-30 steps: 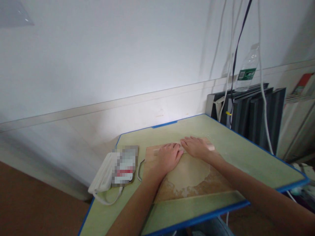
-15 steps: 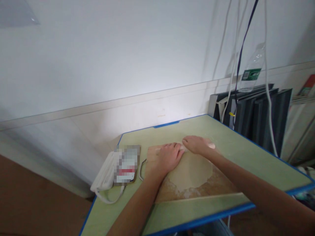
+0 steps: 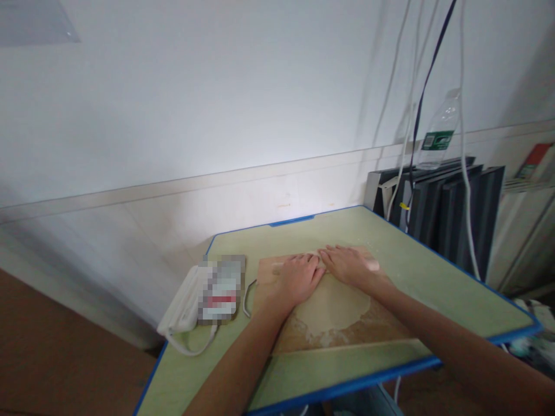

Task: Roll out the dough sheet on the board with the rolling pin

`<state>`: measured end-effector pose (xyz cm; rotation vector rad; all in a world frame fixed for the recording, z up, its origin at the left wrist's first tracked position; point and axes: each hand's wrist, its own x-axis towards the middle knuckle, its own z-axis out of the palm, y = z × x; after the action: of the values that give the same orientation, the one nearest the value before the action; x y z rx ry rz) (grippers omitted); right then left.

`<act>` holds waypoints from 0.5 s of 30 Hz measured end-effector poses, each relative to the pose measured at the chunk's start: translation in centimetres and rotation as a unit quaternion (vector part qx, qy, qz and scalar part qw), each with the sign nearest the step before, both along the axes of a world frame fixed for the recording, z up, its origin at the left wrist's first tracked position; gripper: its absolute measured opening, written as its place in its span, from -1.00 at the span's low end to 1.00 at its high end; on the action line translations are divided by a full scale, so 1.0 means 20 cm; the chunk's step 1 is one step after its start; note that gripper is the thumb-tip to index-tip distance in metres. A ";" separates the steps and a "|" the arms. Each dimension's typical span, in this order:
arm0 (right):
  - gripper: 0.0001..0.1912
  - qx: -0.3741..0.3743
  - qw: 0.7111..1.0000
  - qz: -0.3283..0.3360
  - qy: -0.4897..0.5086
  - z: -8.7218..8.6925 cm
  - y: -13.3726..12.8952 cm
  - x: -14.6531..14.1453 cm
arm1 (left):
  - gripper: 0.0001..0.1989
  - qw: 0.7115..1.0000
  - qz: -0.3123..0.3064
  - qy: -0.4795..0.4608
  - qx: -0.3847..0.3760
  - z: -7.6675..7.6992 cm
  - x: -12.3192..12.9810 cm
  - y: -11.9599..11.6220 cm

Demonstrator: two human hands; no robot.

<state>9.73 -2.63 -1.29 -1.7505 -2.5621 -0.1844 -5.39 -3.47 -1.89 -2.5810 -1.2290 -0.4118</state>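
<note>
From where I stand, the rolling-out looks to be in hand. The dough sheet [image 3: 336, 306] lies flat on the wooden board [image 3: 389, 328], mostly on its middle, with a ragged near rim. The rolling pin [image 3: 373, 265] lies across the board's far part, at the sheet's far side. Left hand [image 3: 300, 278] and right hand [image 3: 344, 264] lie side by side over it, fingers unclenched and nearly straight, pressing rather than gripping as far as I can tell; their undersides are hidden. The board sits on the table [image 3: 342, 222]. To my eye, the next stroke calls for drawing the pin toward the board's near edge with even weight.
</note>
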 end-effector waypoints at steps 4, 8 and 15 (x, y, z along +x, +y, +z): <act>-0.63 -0.028 0.999 -0.012 0.018 0.02 0.06 -0.01 | -0.78 1.000 0.014 0.003 -0.001 0.00 0.00 0.01; -0.58 -0.065 0.996 -0.047 0.047 0.03 0.16 -0.02 | -0.77 1.000 0.022 0.011 -0.012 0.01 -0.01 0.02; -0.57 -0.087 0.992 -0.074 0.059 0.04 0.18 -0.03 | -0.76 0.999 0.032 0.016 -0.018 0.01 -0.01 0.01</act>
<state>9.22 0.94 -0.51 -1.9475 -2.4317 0.1379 -5.60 -3.22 -1.67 -2.5609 -1.3150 -0.3371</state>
